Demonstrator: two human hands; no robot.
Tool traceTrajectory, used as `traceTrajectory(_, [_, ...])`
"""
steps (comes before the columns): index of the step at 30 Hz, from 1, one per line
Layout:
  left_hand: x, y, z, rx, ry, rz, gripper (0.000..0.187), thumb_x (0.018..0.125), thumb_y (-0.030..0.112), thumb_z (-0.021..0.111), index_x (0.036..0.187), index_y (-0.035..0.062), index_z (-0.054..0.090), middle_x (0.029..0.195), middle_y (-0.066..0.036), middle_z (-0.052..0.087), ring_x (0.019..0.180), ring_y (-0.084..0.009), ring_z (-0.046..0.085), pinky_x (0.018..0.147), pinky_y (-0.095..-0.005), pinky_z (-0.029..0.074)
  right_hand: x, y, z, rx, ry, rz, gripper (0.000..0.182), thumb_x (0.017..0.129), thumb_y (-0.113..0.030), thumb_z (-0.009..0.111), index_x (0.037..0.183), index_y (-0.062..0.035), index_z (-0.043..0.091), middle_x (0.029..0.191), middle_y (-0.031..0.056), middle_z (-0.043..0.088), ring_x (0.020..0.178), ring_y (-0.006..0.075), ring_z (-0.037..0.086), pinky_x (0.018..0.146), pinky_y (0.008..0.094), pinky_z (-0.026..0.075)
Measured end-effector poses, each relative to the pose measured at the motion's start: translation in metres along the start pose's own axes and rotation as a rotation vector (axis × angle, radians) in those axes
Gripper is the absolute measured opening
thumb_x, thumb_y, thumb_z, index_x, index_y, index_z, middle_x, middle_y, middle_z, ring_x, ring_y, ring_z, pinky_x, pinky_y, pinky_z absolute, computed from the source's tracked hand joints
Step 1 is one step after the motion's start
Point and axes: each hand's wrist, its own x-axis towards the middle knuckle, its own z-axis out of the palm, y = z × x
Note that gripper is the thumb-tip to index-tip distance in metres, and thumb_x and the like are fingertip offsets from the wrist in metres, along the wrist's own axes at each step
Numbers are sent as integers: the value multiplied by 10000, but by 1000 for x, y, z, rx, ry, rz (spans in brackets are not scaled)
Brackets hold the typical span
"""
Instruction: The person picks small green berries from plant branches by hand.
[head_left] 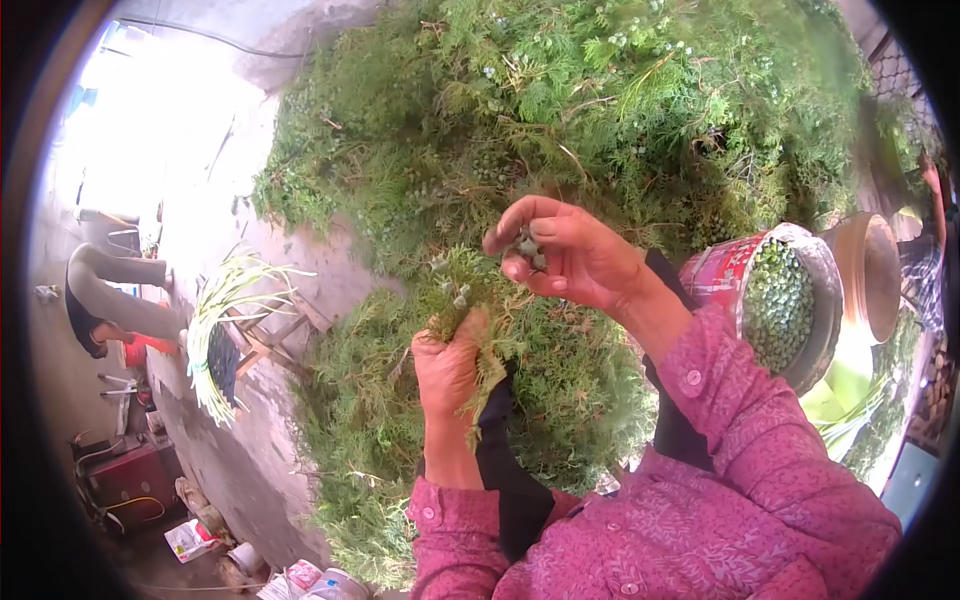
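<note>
My left hand (447, 375) is closed around a small evergreen sprig (462, 268) with flat, scaly leaves and a few pale blue-green cones on it. Just to the upper right, my right hand (585, 255) curls its fingers around several small blue-green cones (530, 246). The fingertips of the right hand are apart from the sprig. To the right of my right forearm, a red-and-white bucket (712, 270) is tilted toward me in the view, with many green cones (778, 305) inside.
A large heap of evergreen branches (560, 110) fills the far side, with more around my legs. A brown pot (880, 275) stands beyond the bucket. At left, long green stalks (215, 340) lie across a wooden stool (270, 340), and another person (115, 290) bends over.
</note>
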Motion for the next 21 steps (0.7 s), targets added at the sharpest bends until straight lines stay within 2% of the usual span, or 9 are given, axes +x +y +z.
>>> traceTrajectory(4, [1, -4, -2, 27, -23, 0, 75, 804, 85, 616, 833, 19, 598, 716, -34, 590, 464, -62, 465, 373, -193, 323, 2, 12, 4, -211, 96, 53, 180, 780, -130, 625, 913, -23, 567, 812, 44, 589, 704, 96, 562, 496, 192, 424])
traceTrajectory(6, [0, -4, -3, 62, -25, -8, 85, 807, 96, 618, 833, 16, 604, 726, -33, 594, 495, -63, 486, 397, -195, 347, 2, 20, 14, -606, 148, 13, 204, 739, -151, 685, 856, -12, 594, 752, 20, 589, 693, 78, 544, 557, 217, 444])
traceTrajectory(7, [-1, -3, -2, 21, -56, -27, 80, 810, 72, 611, 858, 7, 608, 766, -24, 602, 583, -67, 511, 504, -200, 393, 4, 31, 8, -771, 140, -92, 250, 703, -173, 719, 843, 0, 605, 731, 15, 586, 663, 74, 526, 588, 232, 446])
traceTrajectory(8, [-2, -3, -2, -21, -87, -45, 86, 813, 48, 603, 883, -1, 612, 806, -16, 610, 671, -71, 536, 611, -206, 440, 3, 33, 9, -770, 141, -90, 250, 703, -173, 719, 843, 0, 605, 731, 15, 586, 663, 74, 526, 588, 232, 446])
traceTrajectory(11, [2, -14, -6, -1, -131, 40, 79, 825, 54, 591, 876, -4, 606, 791, -14, 607, 668, -71, 542, 602, -205, 447, 3, 36, 11, -981, 186, -91, 270, 685, -116, 730, 893, -8, 594, 706, -37, 532, 664, 38, 471, 599, 190, 400])
traceTrajectory(14, [-3, -12, 1, 5, -131, 62, 79, 834, 59, 580, 877, -4, 602, 788, -15, 610, 659, -74, 549, 591, -203, 454, 2, 36, 12, -1145, 197, -87, 356, 636, -169, 754, 913, -15, 591, 711, 10, 561, 645, 60, 509, 586, 218, 431])
traceTrajectory(15, [-3, -12, 3, 9, -112, -8, 69, 835, 66, 575, 858, 7, 602, 753, 9, 591, 622, -60, 522, 542, -204, 431, -2, 36, 10, -1146, 184, -85, 356, 636, -169, 754, 913, -15, 591, 711, 10, 561, 645, 60, 509, 586, 218, 431])
traceTrajectory(18, [-6, -4, 2, 360, -92, -4, 81, 817, 119, 580, 832, 44, 606, 668, 62, 513, 568, -23, 429, 477, -195, 343, 6, 38, 11, -1357, 222, -221, 396, 600, -162, 737, 939, -19, 590, 773, 47, 609, 667, 88, 559, 600, 242, 461])
traceTrajectory(21, [0, -18, -2, 205, -164, -38, 101, 836, 146, 575, 858, 48, 584, 687, 56, 515, 596, -22, 436, 496, -191, 357, 5, 44, 12, -1373, 189, -334, 334, 653, -167, 711, 921, -14, 584, 708, 58, 588, 620, 104, 551, 576, 241, 457])
